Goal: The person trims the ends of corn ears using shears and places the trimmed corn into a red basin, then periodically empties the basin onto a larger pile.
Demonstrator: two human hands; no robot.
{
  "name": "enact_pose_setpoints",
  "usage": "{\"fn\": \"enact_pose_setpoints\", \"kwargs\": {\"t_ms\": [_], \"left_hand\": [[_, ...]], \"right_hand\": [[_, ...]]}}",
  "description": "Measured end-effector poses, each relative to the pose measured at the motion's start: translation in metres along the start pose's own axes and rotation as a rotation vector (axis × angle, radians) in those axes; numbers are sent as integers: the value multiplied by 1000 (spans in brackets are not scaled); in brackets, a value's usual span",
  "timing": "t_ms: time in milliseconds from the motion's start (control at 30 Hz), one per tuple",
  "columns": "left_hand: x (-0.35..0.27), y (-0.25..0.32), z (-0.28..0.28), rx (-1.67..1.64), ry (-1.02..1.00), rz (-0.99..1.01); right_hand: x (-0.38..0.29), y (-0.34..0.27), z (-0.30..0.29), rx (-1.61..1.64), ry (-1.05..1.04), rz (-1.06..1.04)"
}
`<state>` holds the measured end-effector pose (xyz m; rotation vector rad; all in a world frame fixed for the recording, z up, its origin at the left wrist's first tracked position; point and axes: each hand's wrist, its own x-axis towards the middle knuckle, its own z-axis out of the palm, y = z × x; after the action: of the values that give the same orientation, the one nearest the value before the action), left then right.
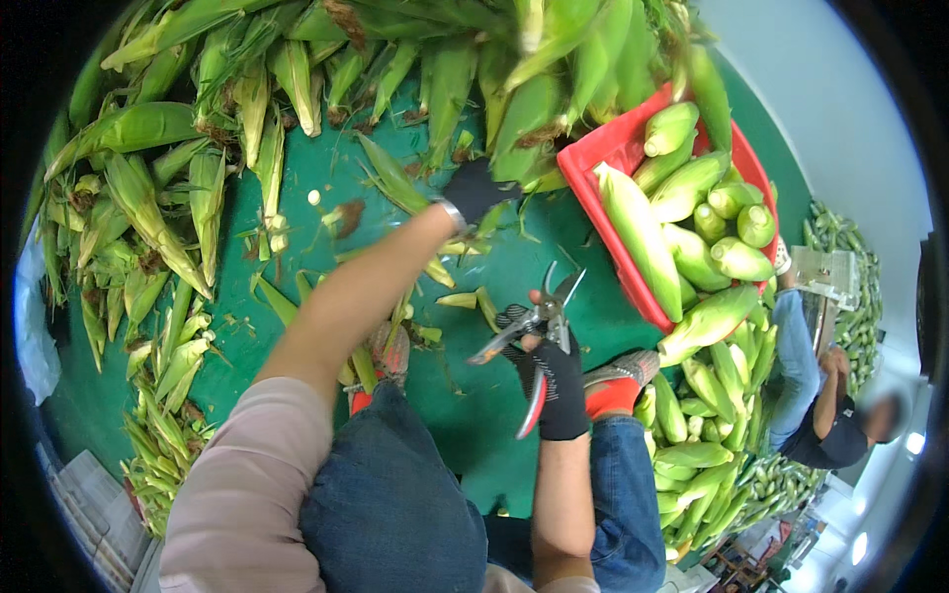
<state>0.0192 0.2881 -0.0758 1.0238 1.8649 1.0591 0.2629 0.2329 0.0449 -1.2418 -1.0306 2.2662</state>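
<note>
My left hand (478, 194), in a black glove, reaches over the green floor just below the heap of unhusked corn ears (448, 96). It is blurred, and whether its fingers hold anything is unclear. A green corn ear (393, 176) lies close by it. In my right hand (552, 385), also black-gloved with a fingertip and thumb tip bare, is a pair of pruning shears (550, 315) with metal blades apart and a red handle part. To the right a red plastic crate (615, 244) holds several trimmed corn ears (686, 189), their cut ends pale.
More unhusked ears (148, 200) lie along the left. Husk scraps (460, 299) and a cut stalk piece (313, 197) dot the green floor (296, 170). Trimmed ears (704, 459) are heaped below the crate. A co-worker (823, 437) sits at the far right.
</note>
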Motion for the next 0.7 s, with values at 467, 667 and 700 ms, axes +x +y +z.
{"fn": "enact_pose_setpoints", "kwargs": {"t_ms": [467,667,700], "left_hand": [[-256,-28,-151,807,64,-116],[-288,25,-169,976,-65,-107],[-292,27,-170,1013,-82,-70]], "right_hand": [[48,47,-5,-577,-401,208],[59,37,12,-585,-418,385],[56,42,13,-569,-426,317]]}}
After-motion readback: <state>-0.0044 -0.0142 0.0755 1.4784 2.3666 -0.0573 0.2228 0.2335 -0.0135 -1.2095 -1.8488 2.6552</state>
